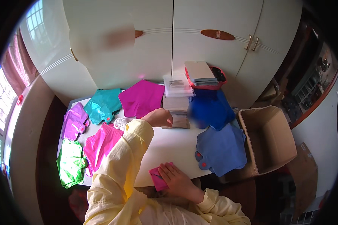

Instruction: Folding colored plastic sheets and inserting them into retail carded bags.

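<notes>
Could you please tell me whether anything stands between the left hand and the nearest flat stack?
Nothing visible does: the left hand overlaps the left side of the flat stack in this view, though contact is unclear. The right hand lies on the folded pink packet.

right hand [177, 183] on pink packet [156, 180], carton [274, 138]

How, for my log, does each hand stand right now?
Left hand: fingers curled beside the stack; whether it holds anything cannot be told.
Right hand: open, fingers laid over the folded pink packet.
</notes>
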Motion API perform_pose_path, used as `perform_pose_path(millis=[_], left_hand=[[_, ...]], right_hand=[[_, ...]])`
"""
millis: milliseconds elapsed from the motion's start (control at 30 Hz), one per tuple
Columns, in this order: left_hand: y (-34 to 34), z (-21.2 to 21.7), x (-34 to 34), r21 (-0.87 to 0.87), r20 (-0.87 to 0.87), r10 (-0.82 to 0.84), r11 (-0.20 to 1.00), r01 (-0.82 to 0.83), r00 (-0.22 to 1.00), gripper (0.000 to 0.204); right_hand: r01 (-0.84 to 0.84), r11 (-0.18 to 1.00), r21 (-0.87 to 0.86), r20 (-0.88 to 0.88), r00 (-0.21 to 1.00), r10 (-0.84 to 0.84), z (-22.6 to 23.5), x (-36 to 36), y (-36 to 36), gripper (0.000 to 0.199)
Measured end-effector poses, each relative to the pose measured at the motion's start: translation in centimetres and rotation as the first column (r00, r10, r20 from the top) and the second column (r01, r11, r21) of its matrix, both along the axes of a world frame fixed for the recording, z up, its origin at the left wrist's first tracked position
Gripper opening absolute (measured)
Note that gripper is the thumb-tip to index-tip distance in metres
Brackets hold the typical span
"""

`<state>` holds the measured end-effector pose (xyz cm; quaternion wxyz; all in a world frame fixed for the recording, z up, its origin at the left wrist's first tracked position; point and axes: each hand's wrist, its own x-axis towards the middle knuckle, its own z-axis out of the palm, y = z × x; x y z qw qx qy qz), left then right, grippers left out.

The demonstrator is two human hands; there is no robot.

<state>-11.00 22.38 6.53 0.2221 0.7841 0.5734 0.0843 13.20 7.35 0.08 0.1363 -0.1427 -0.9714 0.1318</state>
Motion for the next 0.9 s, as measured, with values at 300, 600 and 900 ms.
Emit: perform_pose_path(millis=[300,600,900], left_hand=[[0.7,-0.1,0.2,0.019,-0.029,-0.014,1.0,0.014,0.999,0.022],[0.8,-0.2,0.1,0.004,-0.038,-0.002,1.0,0.002,0.999,0.019],[0.4,-1.2,0.9,0.272,-0.346,0.01,0.958,0.09,0.938,0.01]], right_hand=[[-0.004,1.0,-0.016,-0.002,1.0,0.004,0.2,0.1,0.2,0.077],[-0.002,1.0,-0.019,0.021,1.0,0.003,0.2,0.0,0.3,0.075],[0.012,0.999,0.036,-0.038,0.999,-0.011,-0.4,-0.1,0.2,0.085]])
